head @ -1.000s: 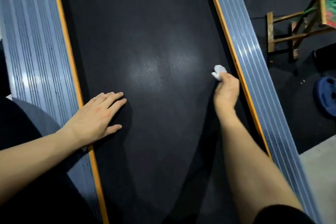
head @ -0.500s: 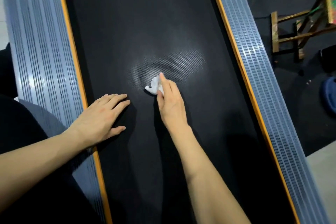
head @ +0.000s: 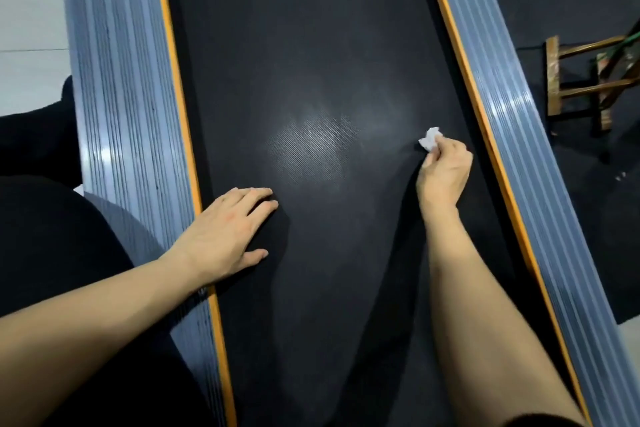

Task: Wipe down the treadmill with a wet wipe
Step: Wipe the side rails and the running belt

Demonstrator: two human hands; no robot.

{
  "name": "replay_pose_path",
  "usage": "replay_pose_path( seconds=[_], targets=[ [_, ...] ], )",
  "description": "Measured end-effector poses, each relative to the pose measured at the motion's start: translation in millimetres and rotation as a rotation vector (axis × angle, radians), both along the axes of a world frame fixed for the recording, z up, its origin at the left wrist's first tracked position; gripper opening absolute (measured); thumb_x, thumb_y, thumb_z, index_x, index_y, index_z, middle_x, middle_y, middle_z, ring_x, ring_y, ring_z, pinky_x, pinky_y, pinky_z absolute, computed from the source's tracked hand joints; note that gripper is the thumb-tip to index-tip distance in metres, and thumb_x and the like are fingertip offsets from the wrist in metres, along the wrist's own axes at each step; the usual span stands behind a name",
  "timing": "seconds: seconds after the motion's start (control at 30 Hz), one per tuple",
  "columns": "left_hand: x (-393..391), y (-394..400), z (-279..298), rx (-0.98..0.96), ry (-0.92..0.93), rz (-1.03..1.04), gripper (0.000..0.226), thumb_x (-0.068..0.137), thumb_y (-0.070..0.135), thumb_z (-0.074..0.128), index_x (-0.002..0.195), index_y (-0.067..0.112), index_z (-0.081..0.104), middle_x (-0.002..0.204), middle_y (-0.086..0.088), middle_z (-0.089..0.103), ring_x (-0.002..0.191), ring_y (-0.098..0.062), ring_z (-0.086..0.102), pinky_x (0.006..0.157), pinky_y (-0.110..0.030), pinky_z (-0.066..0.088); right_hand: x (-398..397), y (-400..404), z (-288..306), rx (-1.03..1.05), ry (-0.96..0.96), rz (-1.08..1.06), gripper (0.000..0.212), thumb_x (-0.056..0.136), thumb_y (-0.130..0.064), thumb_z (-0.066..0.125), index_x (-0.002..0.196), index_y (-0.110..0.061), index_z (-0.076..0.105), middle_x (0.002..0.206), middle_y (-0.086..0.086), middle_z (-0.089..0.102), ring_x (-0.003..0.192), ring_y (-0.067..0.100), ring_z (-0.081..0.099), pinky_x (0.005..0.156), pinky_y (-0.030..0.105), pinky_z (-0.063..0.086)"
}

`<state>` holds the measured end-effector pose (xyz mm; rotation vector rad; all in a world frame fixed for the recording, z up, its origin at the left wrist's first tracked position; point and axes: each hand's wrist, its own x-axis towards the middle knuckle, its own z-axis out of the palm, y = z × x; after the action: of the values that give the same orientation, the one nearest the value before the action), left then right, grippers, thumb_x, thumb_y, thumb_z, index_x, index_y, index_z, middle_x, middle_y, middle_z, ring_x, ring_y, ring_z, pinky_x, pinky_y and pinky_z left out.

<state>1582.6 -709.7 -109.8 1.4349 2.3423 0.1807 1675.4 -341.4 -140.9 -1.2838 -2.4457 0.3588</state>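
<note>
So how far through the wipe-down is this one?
Mid-job. The right hand pinches the wipe on the belt near its right edge; the left hand rests flat on the belt. No wet trail shows what's done. Neither side rail is being wiped.

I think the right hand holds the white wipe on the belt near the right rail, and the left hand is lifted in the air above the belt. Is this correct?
Not quite. The left hand is not lifted: the head view shows it resting flat on the belt. The right hand does hold the white wipe near the right rail.
</note>
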Motion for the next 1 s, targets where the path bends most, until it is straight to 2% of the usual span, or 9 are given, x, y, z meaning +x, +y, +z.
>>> replay_pose_path(
  seconds=[0.1, 0.2, 0.27, 0.37, 0.47, 0.53, 0.67, 0.87, 1.0],
  targets=[
    [-4.9, -1.5, 2.7, 0.023, -0.056, 0.060, 0.087, 0.075, 0.043, 0.086, 0.147, 0.010, 0.050, 0.154, -0.015, 0.043, 0.135, -0.036, 0.048, 0.113, -0.045, 0.043, -21.5, -60.8, 8.2, 0.013, 0.175, 0.322, 0.028, 0.079, 0.005, 0.055, 0.095, -0.009, 0.074, 0.097, 0.011, 0.074, 0.087, 0.034, 0.067, 0.083, 0.041, 0.055],
    [-20.1, -0.9, 9.7, 0.137, -0.042, 0.290, 0.073, 0.079, 0.014, 0.071, 0.147, 0.005, 0.047, 0.151, -0.019, 0.044, 0.135, -0.042, 0.046, 0.115, -0.051, 0.038, -35.7, -168.5, 10.2, -0.124, 0.303, 0.707, 0.025, 0.076, 0.010, 0.055, 0.085, -0.005, 0.073, 0.091, 0.011, 0.073, 0.086, 0.027, 0.069, 0.084, 0.036, 0.054],
    [-34.7, -5.3, 18.4, 0.171, -0.009, 0.483, 0.068, 0.081, 0.008, 0.052, 0.148, 0.005, 0.046, 0.152, -0.018, 0.044, 0.137, -0.042, 0.043, 0.116, -0.055, 0.036, -33.7, -247.4, 7.6, -0.230, 0.247, 0.816, 0.020, 0.088, 0.004, 0.060, 0.101, -0.003, 0.074, 0.101, 0.011, 0.072, 0.093, 0.029, 0.065, 0.087, 0.038, 0.052],
    [-47.6, -17.2, 20.0, 0.075, 0.024, 0.564, 0.066, 0.086, 0.002, 0.054, 0.151, 0.011, 0.044, 0.158, -0.012, 0.040, 0.146, -0.038, 0.032, 0.119, -0.055, 0.031, -23.2, -276.2, -1.3, -0.169, 0.164, 0.940, 0.025, 0.095, -0.009, 0.058, 0.116, -0.005, 0.071, 0.114, 0.008, 0.069, 0.100, 0.029, 0.060, 0.090, 0.038, 0.051],
    [-44.6, -20.7, 13.0, -0.006, 0.037, 0.461, 0.058, 0.094, 0.014, 0.060, 0.151, 0.015, 0.048, 0.162, -0.010, 0.037, 0.152, -0.042, 0.019, 0.120, -0.059, 0.027, -22.9, -208.0, 11.4, -0.081, 0.186, 0.909, 0.020, 0.092, -0.011, 0.058, 0.102, -0.014, 0.075, 0.110, -0.001, 0.072, 0.100, 0.019, 0.065, 0.091, 0.040, 0.050],
    [-40.8, -18.7, 13.8, -0.083, 0.010, 0.427, 0.062, 0.098, 0.031, 0.060, 0.156, 0.018, 0.041, 0.165, -0.007, 0.031, 0.156, -0.041, 0.005, 0.124, -0.057, 0.019, -14.2, -132.9, 8.7, -0.028, 0.223, 0.607, 0.021, 0.084, 0.002, 0.058, 0.087, -0.009, 0.076, 0.100, -0.004, 0.073, 0.093, 0.009, 0.065, 0.088, 0.037, 0.050],
    [-39.7, -18.2, 17.1, -0.122, -0.012, 0.421, 0.080, 0.095, 0.052, 0.061, 0.162, 0.022, 0.026, 0.170, -0.002, 0.019, 0.157, -0.035, -0.014, 0.127, -0.052, 0.006, -6.0, -73.6, 11.4, 0.123, 0.051, 0.132, 0.022, 0.078, 0.005, 0.057, 0.089, -0.005, 0.074, 0.091, 0.012, 0.071, 0.083, 0.037, 0.063, 0.079, 0.040, 0.050],
    [-39.4, -19.5, 14.7, -0.129, -0.018, 0.440, 0.096, 0.087, 0.053, 0.071, 0.161, 0.015, 0.024, 0.170, -0.002, 0.018, 0.157, -0.031, -0.015, 0.128, -0.050, 0.007, -54.7, -242.7, 2.0, -0.116, 0.216, 0.799, 0.034, 0.086, 0.004, 0.059, 0.114, -0.009, 0.072, 0.116, 0.003, 0.070, 0.104, 0.027, 0.065, 0.096, 0.041, 0.050],
    [-39.7, -21.5, 11.7, -0.139, 0.006, 0.445, 0.100, 0.086, 0.052, 0.073, 0.161, 0.011, 0.021, 0.170, -0.006, 0.018, 0.158, -0.029, -0.012, 0.129, -0.047, 0.008, -55.1, -237.0, 1.6, -0.035, 0.172, 0.995, 0.029, 0.093, -0.004, 0.063, 0.121, -0.010, 0.071, 0.116, 0.003, 0.070, 0.101, 0.028, 0.063, 0.092, 0.039, 0.051]
  ],
)
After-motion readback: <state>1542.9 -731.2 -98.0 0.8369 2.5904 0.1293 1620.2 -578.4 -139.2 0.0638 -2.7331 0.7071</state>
